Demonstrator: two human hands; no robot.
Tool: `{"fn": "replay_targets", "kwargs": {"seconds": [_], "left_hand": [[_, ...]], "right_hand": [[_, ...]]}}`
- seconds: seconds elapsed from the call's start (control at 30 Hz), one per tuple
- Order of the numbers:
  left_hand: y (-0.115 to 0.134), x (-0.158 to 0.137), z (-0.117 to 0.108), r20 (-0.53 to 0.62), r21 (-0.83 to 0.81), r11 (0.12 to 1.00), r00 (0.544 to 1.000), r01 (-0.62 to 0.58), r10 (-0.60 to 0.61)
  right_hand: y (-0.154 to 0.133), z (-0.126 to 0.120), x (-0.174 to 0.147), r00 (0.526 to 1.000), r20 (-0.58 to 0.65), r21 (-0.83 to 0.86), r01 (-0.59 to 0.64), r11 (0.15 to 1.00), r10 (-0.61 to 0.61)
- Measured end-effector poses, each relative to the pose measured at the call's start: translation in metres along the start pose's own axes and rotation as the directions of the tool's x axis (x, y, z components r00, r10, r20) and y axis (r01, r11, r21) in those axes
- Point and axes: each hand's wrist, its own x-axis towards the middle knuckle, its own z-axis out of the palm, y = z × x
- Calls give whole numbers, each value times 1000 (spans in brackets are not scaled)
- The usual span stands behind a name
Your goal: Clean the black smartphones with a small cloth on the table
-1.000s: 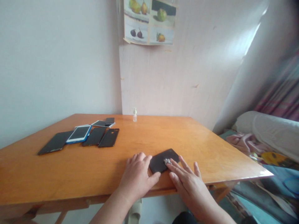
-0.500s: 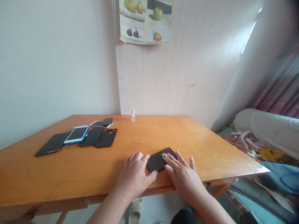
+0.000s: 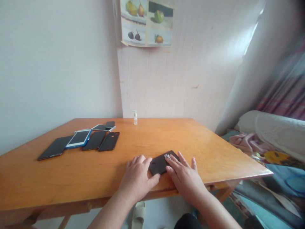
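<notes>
A black phone [image 3: 159, 164] lies flat near the front edge of the wooden table, tilted slightly, its right end partly covered. My left hand [image 3: 137, 178] grips its left end, thumb at the near edge and fingers at the far side. On the phone's upper surface sits a small crumpled whitish wad [image 3: 167, 156], perhaps tissue or cloth. The fingertips of my right hand [image 3: 184, 176] press that wad against the phone, with the other fingers stretched out. Whether the dark face shown is the screen or the back, I cannot tell.
Several phones lie left on the table [image 3: 202, 146], including a blue-edged white one [image 3: 79, 138] and a black one [image 3: 109, 141] with a round mark. A small pump bottle [image 3: 135, 117] stands at the back. Bedding [image 3: 269, 133] is at right; a slipper [image 3: 138, 213] lies below.
My right hand and the wad have slid slightly left and up over the phone. My left hand keeps its hold at the left end. The view has shifted a little.
</notes>
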Motion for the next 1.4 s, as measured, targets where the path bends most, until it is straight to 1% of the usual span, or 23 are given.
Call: {"fn": "replay_targets", "kwargs": {"seconds": [0.07,0.13,0.2,0.33,0.4,0.47,0.6,0.67,0.73,0.87,0.93,1.0,1.13,1.2,1.27,1.4], "left_hand": [[-1,0,1,-3,-5,1000,1000,-5,5],[-2,0,2,-4,-7,1000,1000,-12,12],[-3,1,1,-4,-3,1000,1000,-19,19],[-1,1,0,3,11,1000,1000,-16,16],[0,1,-1,7,14,1000,1000,-9,9],[1,1,-2,13,12,1000,1000,2,-2],[1,1,-2,26,8,1000,1000,5,-5],[-1,1,-1,18,12,1000,1000,-9,9],[-2,1,0,11,20,1000,1000,-16,16],[-2,1,0,17,40,999,1000,-19,19],[-1,1,0,13,49,999,1000,-20,20],[-1,1,0,7,51,999,1000,-20,19],[-1,1,0,7,31,999,1000,-17,17],[-1,1,0,11,22,1000,1000,-7,7],[-1,2,0,19,19,1000,1000,0,-1],[-1,2,0,25,31,999,1000,-10,10]], "right_hand": [[8,1,-15,1000,-15,4,-4,1000,4],[12,1,-20,1000,-20,3,-9,1000,9],[9,0,-12,1000,-15,-4,-10,1000,10],[-3,-4,21,1000,6,-15,-27,1000,27],[-5,-4,28,1000,7,-17,-30,999,30],[-2,-3,21,1000,-2,-20,-23,1000,23],[11,-1,-12,1000,-21,-20,-19,1000,18],[13,-1,-18,999,-24,-24,-22,999,22],[11,-3,-10,1000,-16,-32,-25,999,24],[-1,-5,23,999,6,-33,-31,999,31],[-3,-5,31,999,7,-23,-32,999,32],[0,-3,25,1000,-6,-18,-28,999,28],[13,1,-7,999,-22,-14,-33,999,33],[17,1,-15,999,-22,-11,-44,999,43],[17,-1,-10,999,-18,-11,-50,999,50],[11,-4,23,998,-5,3,-65,998,65]]}}
